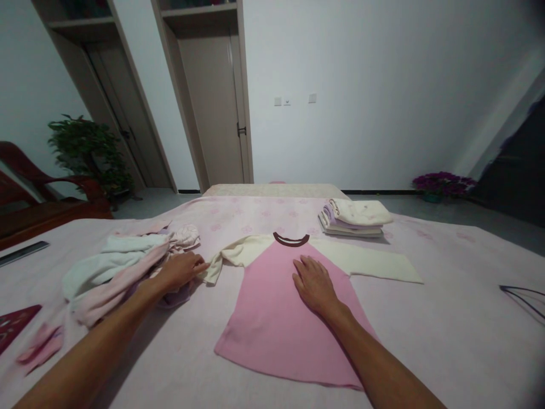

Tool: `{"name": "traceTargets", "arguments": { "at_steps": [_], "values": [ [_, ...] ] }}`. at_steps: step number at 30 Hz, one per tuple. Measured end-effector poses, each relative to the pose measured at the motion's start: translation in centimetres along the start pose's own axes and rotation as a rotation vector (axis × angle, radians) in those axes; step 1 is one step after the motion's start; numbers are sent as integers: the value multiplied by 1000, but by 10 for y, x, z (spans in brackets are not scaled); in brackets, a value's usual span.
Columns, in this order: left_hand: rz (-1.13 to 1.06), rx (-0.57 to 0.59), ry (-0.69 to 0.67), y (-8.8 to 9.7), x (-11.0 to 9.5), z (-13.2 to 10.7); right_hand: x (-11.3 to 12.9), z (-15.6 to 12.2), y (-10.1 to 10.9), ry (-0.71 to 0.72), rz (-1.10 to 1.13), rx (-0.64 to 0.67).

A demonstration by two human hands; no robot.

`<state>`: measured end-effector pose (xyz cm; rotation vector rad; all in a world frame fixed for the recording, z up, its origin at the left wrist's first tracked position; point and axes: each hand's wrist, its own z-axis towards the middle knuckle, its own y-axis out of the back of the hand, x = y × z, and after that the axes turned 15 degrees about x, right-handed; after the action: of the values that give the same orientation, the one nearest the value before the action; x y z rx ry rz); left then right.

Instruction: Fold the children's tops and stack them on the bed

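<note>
A pink long-sleeved shirt (276, 318) with cream sleeves and a dark brown neckline lies spread on the cloth-covered table, hem toward me. My right hand (314, 283) rests flat on its upper chest, fingers apart. At the left cuff, my left hand (183, 270) has its fingers closed on the end of the cream sleeve. That left sleeve is wrinkled and bent, while the right sleeve stretches out straight. Beside my left hand and forearm sits a heap of loose clothes (128, 255) in white, pink and purple, partly hidden by the arm.
Folded clothes (355, 217) are stacked at the back right of the table. A dark red item (17, 324) and a small pink cloth (41, 345) lie at the left, with a dark flat device (23, 253) behind. A dark wire loop (523, 296) shows at the right.
</note>
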<state>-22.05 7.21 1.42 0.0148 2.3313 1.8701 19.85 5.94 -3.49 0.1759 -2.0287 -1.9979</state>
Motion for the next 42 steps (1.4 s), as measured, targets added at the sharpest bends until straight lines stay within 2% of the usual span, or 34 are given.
{"name": "traceTargets", "arguments": {
  "at_steps": [2,5,12,16,19,22,26,28,31,34,36,38,42],
  "values": [
    [-89,24,1,-3,-5,6,0,0,1,1,-4,-1],
    [-175,1,54,0,-1,20,0,0,1,3,-6,3],
    [-258,-199,252,20,21,57,0,1,1,-4,4,10],
    [-205,-228,324,13,21,60,1,0,2,-14,3,25],
    [-156,-225,318,6,11,54,1,0,3,-12,2,29],
    [-111,-269,247,6,-14,50,2,0,4,-9,6,36],
    [-105,-257,-11,-1,-78,62,4,1,6,-20,11,38],
    [-121,-216,-130,-11,-116,73,4,0,6,-23,12,40],
    [-128,-140,-216,-33,-165,87,4,0,7,-17,10,46],
    [-108,-103,-223,-49,-191,91,3,0,7,-16,8,48],
    [-78,-73,-203,-54,-192,89,3,0,6,-18,8,47],
    [-38,-33,-172,-56,-183,87,3,0,5,-15,9,44],
    [15,3,-71,-54,-140,86,2,0,5,-12,11,43]
  ]
}}
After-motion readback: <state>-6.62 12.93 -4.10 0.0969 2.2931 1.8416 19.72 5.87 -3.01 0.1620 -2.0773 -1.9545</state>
